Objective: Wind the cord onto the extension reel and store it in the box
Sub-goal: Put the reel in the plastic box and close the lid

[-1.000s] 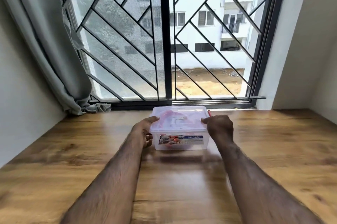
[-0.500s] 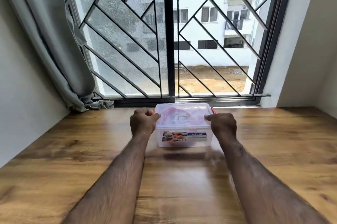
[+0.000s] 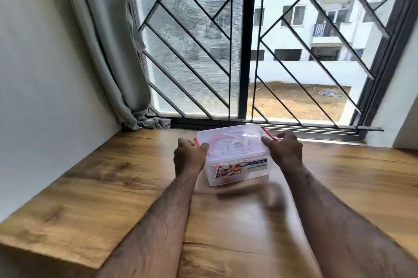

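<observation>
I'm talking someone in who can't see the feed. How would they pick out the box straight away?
Start at the barred window; just below its sill, on the wooden table, sits the box. It is clear plastic with a lid, red side clips and a printed label on the front, and sits between the left hand and right hand.

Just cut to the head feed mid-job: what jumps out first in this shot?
A clear plastic box with its lid on sits mid-table near the window, something pink visible inside. The left hand grips its left end by a red latch, while the right hand sits at the right end, fingers loosely spread. Behind stands a large barred window, with a grey curtain bunched at the left.
</observation>
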Available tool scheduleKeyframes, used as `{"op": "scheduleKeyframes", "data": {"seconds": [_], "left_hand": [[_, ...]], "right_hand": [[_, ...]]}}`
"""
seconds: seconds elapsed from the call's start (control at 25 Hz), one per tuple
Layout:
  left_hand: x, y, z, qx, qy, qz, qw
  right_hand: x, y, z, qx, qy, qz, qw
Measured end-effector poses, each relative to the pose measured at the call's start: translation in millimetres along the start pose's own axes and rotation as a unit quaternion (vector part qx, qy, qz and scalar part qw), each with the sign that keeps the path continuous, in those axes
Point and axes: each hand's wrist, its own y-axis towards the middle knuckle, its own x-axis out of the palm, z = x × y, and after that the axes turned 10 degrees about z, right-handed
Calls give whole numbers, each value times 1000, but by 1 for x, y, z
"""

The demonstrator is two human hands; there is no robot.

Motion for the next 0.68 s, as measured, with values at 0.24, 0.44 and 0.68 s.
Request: {"op": "scheduleKeyframes", "data": {"seconds": [0.24,0.44,0.68], "left_hand": [[-67,27,-41,-58,17,110,992],[-118,43,-73,-75,46,211,974],[-154,65,-99,-91,89,279,952]], "right_hand": [[88,-26,-58,-55,31,-101,993],[161,-68,-117,-170,-7,-162,972],[239,-102,-174,-235,-43,-218,946]]}}
